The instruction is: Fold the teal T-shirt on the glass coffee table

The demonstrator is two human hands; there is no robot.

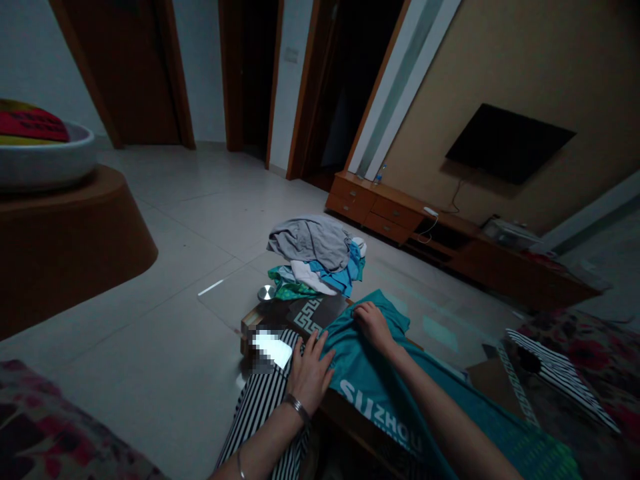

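A teal shirt (370,373) with white "SUZHOU" lettering lies spread over the coffee table, trailing to the lower right. My left hand (310,373) rests flat on its left edge with the fingers apart; a silver bracelet circles that wrist. Farther along the cloth, my right hand (373,327) has its fingers curled and closed on a fold of the shirt; the fingertips are partly hidden. Beyond both hands sits a heap of clothes, with a grey garment (315,241) on top and blue (345,270), white and green pieces beneath.
Black-and-white striped cloth (260,407) lies beside my left forearm, near a bright screen (273,348). A round metal disc (267,293) shows on the glass tabletop. To the left, a white bowl (45,160) stands on a brown table (75,233). A TV cabinet (390,213) lines the far wall.
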